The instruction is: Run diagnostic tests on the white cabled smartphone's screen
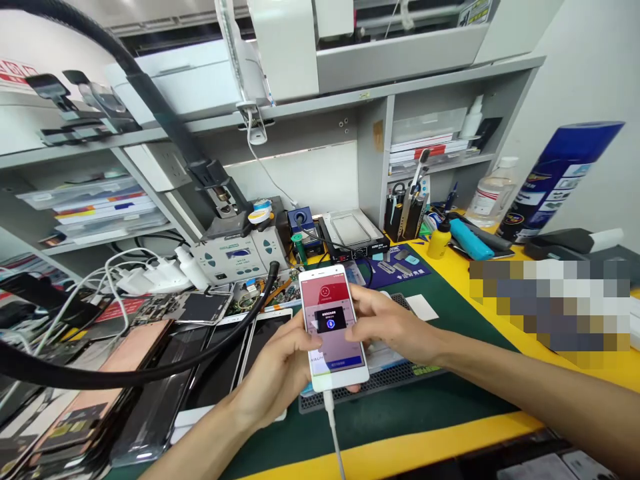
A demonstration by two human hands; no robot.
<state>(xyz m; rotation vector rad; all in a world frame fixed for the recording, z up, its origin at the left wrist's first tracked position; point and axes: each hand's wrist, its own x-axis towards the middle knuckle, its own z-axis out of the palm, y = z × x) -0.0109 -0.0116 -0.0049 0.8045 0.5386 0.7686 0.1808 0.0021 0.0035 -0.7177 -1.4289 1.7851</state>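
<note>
While the left hand (280,367) cradles a white smartphone (333,327) from below above the green mat (425,407), fingers wrapped around its edge, the right hand (390,327) pinches its right side, white cable (334,433) hanging beneath.

The white phone (333,327) is slim and white-bezelled, its screen lit: a red panel with a round face icon on top, a dark pop-up with a blue dot mid-screen, a blue bar low down. It is face up, tilted toward the viewer, above the green mat's (440,400) near middle. A white cable (334,427) is plugged into its bottom edge and trails toward the mat's front edge
</note>
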